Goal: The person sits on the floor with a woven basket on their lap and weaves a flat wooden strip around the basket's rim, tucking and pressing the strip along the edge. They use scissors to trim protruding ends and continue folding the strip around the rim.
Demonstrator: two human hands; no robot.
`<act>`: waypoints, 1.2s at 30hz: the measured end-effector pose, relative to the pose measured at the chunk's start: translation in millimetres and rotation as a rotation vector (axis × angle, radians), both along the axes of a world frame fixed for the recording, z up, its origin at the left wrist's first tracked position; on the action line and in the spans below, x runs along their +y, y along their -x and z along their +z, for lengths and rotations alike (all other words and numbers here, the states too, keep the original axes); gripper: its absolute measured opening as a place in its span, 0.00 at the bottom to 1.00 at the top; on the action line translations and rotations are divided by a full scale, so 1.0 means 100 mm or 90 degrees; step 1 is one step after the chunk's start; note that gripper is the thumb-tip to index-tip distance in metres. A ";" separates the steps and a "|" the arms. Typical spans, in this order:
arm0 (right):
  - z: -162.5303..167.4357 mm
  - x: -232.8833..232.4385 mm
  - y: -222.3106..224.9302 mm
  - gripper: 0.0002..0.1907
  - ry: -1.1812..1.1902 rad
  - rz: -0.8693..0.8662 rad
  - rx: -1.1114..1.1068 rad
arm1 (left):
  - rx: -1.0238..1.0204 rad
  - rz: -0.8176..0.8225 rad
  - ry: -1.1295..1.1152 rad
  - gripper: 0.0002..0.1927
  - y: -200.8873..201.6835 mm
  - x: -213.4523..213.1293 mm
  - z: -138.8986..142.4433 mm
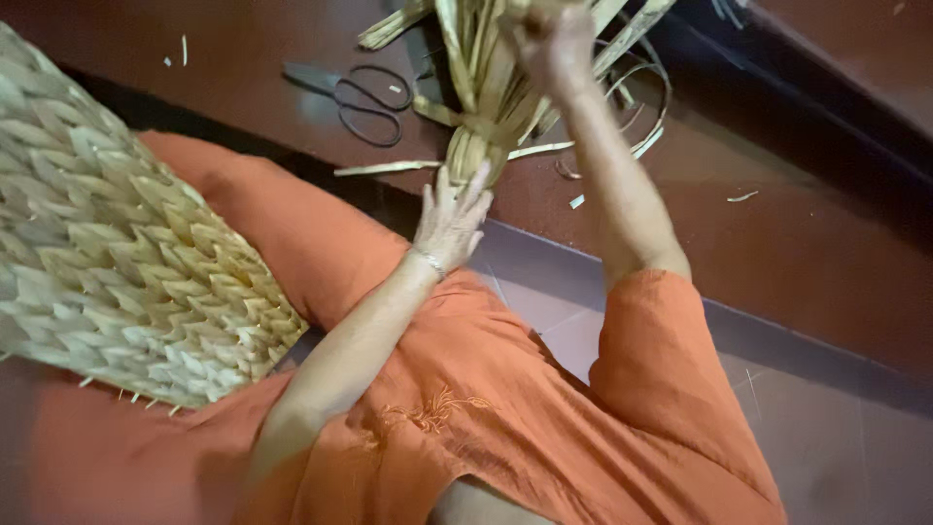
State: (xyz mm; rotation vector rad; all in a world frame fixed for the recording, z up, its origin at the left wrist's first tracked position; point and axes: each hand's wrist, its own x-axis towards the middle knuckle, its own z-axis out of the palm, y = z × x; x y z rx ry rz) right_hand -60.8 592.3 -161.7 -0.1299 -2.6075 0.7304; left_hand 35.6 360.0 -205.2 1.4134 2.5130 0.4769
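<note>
A bundle of pale dried leaf strips is held up in front of me, its strips fanning out toward the top of the view. My right hand is raised and closed around strips near the top of the bundle. My left hand is lower, fingers spread, touching the bundle's narrow bottom end; a thin bracelet sits on its wrist. I wear an orange garment that fills the lower view.
A woven mat of the same pale strips lies across my lap at the left. Black-handled scissors rest on the dark red floor. Loose strip offcuts are scattered around. A grey tiled band runs at lower right.
</note>
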 end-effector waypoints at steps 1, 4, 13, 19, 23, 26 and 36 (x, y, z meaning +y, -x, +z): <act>0.02 -0.07 -0.05 0.11 0.003 -0.044 -0.074 | -0.015 0.014 -0.020 0.35 0.02 -0.02 0.01; 0.06 -0.26 -0.31 0.13 -0.022 -0.044 0.095 | -0.042 0.080 -0.064 0.40 0.07 -0.01 0.03; -0.21 -0.08 -0.75 0.29 0.538 -0.504 0.140 | -0.399 0.356 -0.198 0.55 0.30 0.03 0.10; -0.28 0.28 -0.68 0.29 0.531 -0.415 0.092 | -0.850 0.350 -0.603 0.36 0.50 -0.23 0.11; -0.28 0.32 -0.70 0.22 0.634 -0.365 0.116 | -1.107 0.441 -0.720 0.27 0.72 -0.41 0.21; -0.30 0.31 -0.76 0.20 0.640 -0.330 0.153 | -1.304 0.449 -0.832 0.19 0.87 -0.44 0.23; -0.17 -0.13 -0.95 0.10 0.620 -0.098 0.084 | -0.855 0.565 -0.671 0.22 1.10 -0.36 -0.10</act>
